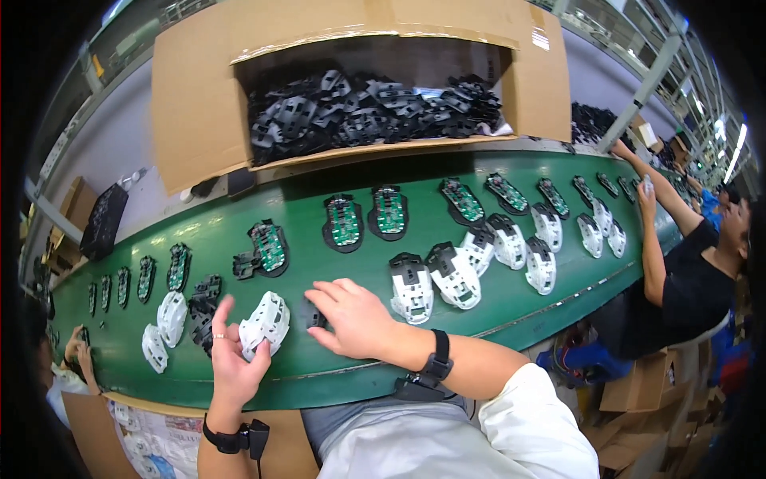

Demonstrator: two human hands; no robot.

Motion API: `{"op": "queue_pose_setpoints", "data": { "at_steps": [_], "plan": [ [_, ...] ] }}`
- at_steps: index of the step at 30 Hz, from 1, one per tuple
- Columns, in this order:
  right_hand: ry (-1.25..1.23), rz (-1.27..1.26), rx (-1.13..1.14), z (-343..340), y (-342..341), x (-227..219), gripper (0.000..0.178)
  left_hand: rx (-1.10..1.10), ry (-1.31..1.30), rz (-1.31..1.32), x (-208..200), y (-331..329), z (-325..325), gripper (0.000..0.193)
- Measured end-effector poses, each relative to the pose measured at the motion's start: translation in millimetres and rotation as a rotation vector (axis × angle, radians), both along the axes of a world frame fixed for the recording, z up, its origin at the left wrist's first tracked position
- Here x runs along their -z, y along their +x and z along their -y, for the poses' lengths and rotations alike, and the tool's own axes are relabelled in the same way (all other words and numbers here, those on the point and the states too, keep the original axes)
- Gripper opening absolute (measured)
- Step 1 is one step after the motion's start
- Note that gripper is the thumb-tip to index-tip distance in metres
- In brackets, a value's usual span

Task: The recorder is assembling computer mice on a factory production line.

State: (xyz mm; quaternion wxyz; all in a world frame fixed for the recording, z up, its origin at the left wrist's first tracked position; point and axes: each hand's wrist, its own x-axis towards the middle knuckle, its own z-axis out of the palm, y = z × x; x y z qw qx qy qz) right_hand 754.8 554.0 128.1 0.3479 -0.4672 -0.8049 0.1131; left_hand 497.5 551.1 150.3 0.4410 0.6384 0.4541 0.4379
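Observation:
My left hand (237, 363) is closed around the side of a white mouse shell (266, 321) with slots in it, one finger pointing up. Just right of it, my right hand (355, 319) has its fingertips closed on a small black plastic part (314, 313), low over the green belt (335, 371). Dark plastic mouse parts (206, 307) lie beside my left hand, next to two white mouse shells (171, 318). Further up the belt, a green circuit board (269, 246) sits on a black mouse base, with a loose black piece touching it.
A large open cardboard box (203, 104) full of black plastic parts (375, 112) stands beyond the belt. More boards on bases (345, 219) line the belt's far side. Several white-and-black shells (455, 275) lie at right. A co-worker (678, 271) reaches over the belt at right; another person's hands (78, 351) show at left.

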Motion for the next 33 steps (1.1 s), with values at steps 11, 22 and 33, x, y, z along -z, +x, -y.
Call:
{"op": "queue_pose_setpoints", "data": {
  "at_steps": [11, 22, 33],
  "plan": [
    [-0.134, -0.324, -0.191, 31.3, 39.5, -14.5, 0.063, -0.015, 0.225, -0.347, -7.3, 73.3, 25.6, 0.050],
    [-0.135, -0.248, -0.255, 33.0, 49.1, -6.6, 0.070, 0.012, -0.002, -0.185, -14.6, 91.7, 37.8, 0.043],
    [-0.701, -0.506, -0.296, 29.3, 38.3, -22.3, 0.061, 0.182, 0.341, -0.221, -23.5, 83.6, 34.7, 0.046]
  ]
}}
